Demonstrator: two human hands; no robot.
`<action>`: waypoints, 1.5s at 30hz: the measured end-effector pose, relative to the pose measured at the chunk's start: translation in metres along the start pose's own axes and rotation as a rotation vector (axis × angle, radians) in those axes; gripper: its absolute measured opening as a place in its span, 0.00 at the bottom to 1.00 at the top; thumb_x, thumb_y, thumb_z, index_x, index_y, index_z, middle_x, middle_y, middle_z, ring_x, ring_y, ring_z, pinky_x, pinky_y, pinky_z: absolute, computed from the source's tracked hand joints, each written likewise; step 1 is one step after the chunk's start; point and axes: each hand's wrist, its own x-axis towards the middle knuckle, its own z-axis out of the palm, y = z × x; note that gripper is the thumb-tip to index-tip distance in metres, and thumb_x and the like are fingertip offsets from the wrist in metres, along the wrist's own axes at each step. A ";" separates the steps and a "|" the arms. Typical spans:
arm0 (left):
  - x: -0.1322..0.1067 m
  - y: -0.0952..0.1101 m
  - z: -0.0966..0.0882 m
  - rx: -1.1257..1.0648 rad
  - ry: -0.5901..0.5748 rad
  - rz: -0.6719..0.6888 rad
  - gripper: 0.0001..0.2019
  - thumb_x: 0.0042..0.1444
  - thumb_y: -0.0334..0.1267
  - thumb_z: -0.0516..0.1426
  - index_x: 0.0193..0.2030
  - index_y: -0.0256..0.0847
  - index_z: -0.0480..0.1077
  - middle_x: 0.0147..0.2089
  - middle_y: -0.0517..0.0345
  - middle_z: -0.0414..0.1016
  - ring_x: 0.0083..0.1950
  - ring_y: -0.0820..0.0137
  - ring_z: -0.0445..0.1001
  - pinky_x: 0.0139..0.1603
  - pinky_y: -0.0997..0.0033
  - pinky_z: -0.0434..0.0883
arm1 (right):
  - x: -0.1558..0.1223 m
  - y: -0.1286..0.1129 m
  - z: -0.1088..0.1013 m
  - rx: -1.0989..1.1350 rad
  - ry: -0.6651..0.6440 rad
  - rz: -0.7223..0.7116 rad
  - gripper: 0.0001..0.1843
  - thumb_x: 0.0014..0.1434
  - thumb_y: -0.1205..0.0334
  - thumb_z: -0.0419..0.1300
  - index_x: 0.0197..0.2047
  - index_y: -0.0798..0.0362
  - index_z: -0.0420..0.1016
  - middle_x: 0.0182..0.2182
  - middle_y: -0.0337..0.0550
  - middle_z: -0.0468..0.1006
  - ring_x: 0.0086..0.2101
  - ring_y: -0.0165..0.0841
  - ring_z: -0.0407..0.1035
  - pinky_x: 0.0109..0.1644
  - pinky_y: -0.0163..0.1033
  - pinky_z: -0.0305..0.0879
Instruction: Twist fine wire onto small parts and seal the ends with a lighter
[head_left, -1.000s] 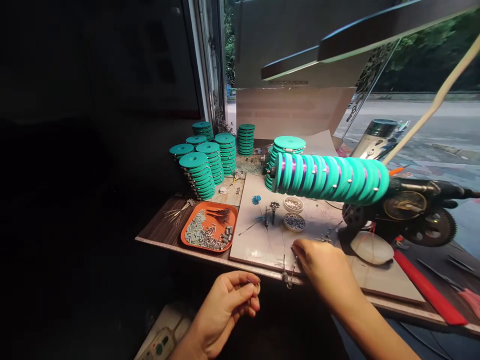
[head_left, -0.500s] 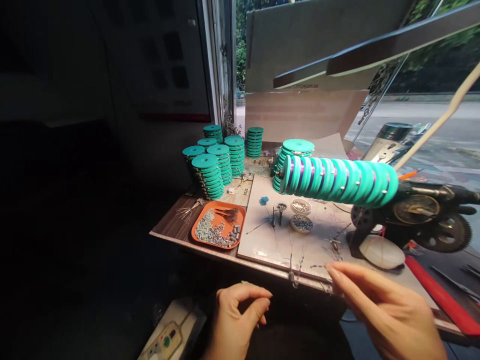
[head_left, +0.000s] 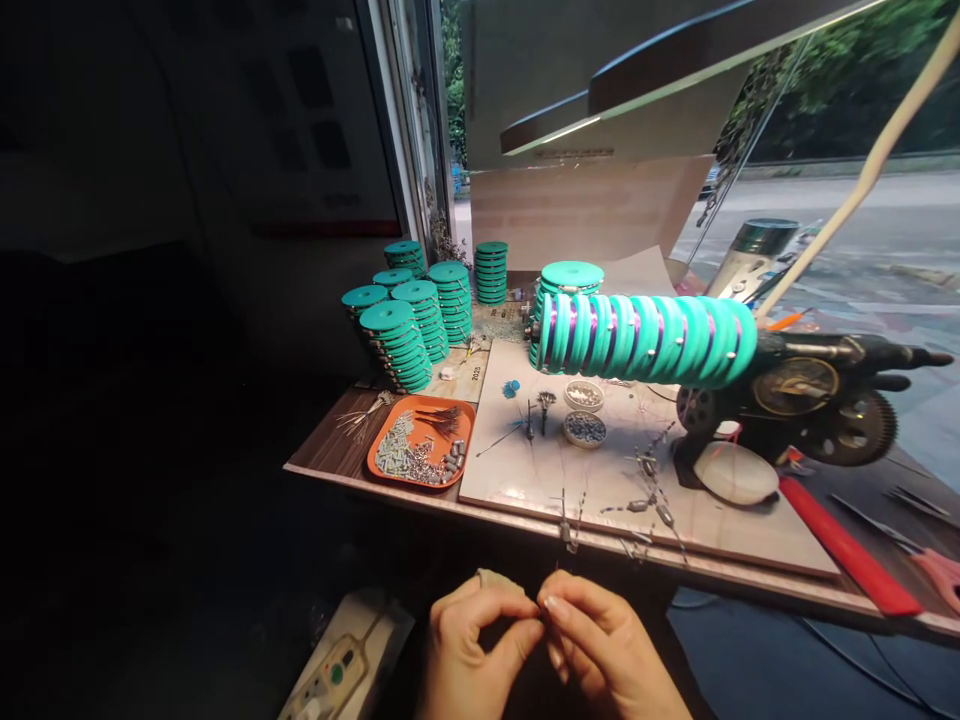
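Observation:
My left hand (head_left: 476, 645) and my right hand (head_left: 604, 650) meet fingertip to fingertip below the table's front edge. Both pinch something tiny between thumb and forefinger; I cannot make out what it is. On the pale tile (head_left: 525, 475) above them lie small metal rigs with weights (head_left: 649, 500). A row of teal spools (head_left: 645, 340) sits sideways on the shaft of a dark geared winder (head_left: 814, 405).
An orange tray (head_left: 420, 450) of small metal parts sits left of the tile. Stacks of teal spools (head_left: 409, 320) stand at the back left. Two small bowls of beads (head_left: 585, 412) rest mid-tile. A red strip (head_left: 844, 545) lies right. A power strip (head_left: 337, 670) lies below.
My right hand left the tile's front edge, drew back and came down to meet my left hand. The left hand stayed low, and both now pinch together.

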 end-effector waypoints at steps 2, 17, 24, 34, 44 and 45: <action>-0.001 0.000 0.000 0.028 -0.019 -0.006 0.05 0.46 0.29 0.60 0.24 0.39 0.76 0.23 0.52 0.76 0.26 0.67 0.75 0.28 0.75 0.69 | 0.000 0.000 0.001 -0.015 -0.003 -0.010 0.14 0.45 0.54 0.67 0.22 0.57 0.74 0.18 0.33 0.62 0.18 0.22 0.56 0.21 0.27 0.55; -0.006 -0.009 0.002 0.061 -0.024 -0.019 0.08 0.49 0.31 0.58 0.22 0.41 0.75 0.22 0.55 0.75 0.26 0.68 0.73 0.29 0.74 0.67 | 0.002 0.007 0.000 0.025 -0.026 0.027 0.13 0.46 0.56 0.67 0.22 0.57 0.75 0.18 0.33 0.64 0.18 0.23 0.60 0.21 0.28 0.59; -0.004 -0.001 -0.001 0.063 -0.057 -0.038 0.09 0.48 0.30 0.58 0.20 0.41 0.74 0.21 0.57 0.75 0.26 0.69 0.73 0.29 0.75 0.67 | 0.003 0.006 0.001 0.034 -0.023 0.044 0.14 0.44 0.55 0.68 0.22 0.57 0.75 0.19 0.33 0.64 0.19 0.23 0.61 0.22 0.28 0.60; -0.005 -0.006 0.001 0.054 -0.049 -0.004 0.10 0.50 0.32 0.57 0.20 0.40 0.73 0.21 0.57 0.74 0.26 0.70 0.72 0.29 0.76 0.66 | 0.004 0.008 0.002 0.019 -0.018 0.017 0.12 0.45 0.56 0.68 0.22 0.57 0.75 0.19 0.33 0.64 0.19 0.23 0.61 0.22 0.29 0.61; -0.010 -0.012 0.001 0.349 0.027 0.151 0.10 0.51 0.31 0.54 0.20 0.41 0.68 0.21 0.59 0.68 0.24 0.72 0.69 0.24 0.76 0.61 | -0.002 0.007 -0.003 -0.414 -0.001 -0.237 0.08 0.54 0.61 0.61 0.26 0.54 0.77 0.23 0.38 0.69 0.25 0.30 0.65 0.30 0.33 0.62; -0.011 -0.012 0.001 0.373 0.031 0.176 0.11 0.52 0.31 0.53 0.20 0.41 0.68 0.21 0.59 0.68 0.24 0.72 0.68 0.24 0.76 0.60 | -0.002 0.007 -0.004 -0.441 0.000 -0.242 0.08 0.54 0.61 0.61 0.26 0.54 0.77 0.23 0.39 0.69 0.26 0.30 0.65 0.31 0.33 0.62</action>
